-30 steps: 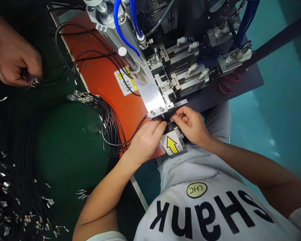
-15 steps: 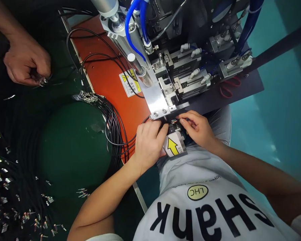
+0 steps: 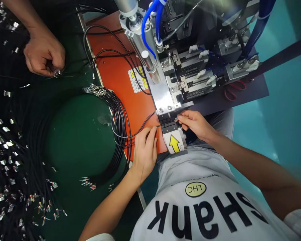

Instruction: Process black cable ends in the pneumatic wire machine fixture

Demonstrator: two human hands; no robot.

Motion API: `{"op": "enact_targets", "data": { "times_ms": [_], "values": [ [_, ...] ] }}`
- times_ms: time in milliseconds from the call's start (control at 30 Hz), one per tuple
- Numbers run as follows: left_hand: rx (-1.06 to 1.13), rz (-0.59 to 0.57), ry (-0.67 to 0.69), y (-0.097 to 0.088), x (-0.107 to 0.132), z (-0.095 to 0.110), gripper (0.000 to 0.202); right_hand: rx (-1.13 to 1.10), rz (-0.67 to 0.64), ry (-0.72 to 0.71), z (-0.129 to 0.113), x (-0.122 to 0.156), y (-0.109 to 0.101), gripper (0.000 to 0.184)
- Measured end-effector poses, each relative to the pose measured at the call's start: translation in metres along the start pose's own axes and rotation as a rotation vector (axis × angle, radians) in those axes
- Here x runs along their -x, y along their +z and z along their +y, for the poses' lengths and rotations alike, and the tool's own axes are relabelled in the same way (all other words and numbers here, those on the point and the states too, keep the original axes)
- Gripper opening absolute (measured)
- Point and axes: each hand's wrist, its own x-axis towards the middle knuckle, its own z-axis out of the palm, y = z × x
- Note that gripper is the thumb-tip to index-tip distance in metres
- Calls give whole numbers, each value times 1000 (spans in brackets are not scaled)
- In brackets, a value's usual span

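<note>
One thin black cable, straight, wire-tipped; left grip pinching it, right grip pinching tip.

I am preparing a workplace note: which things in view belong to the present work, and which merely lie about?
Belonging, apparently:
black cable, held by left hand and right hand
arrow-labelled fixture between them
cable bundle, probably

Lying about, apparently:
red handles, perhaps scissors
translucent scrap on green surface
</note>
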Motion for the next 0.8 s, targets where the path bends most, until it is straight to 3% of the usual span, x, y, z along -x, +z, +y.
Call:
{"op": "enact_targets", "data": {
  "times_ms": [133, 333, 567, 800],
  "values": [
    [-172, -74, 67, -2, 11, -8, 58, -13, 15, -26, 3, -1, 1, 33],
    [-136, -189, 256, -16, -5, -39, 59, -4, 17, -43, 4, -1, 3, 33],
    [-89, -137, 293, -13, -3, -45, 61, -148, 53, 123, 13, 13, -13, 47],
    [-136, -112, 278, -15, 3, -39, 58, -149, 119, 112, 45, 40, -32, 42]
  ]
}}
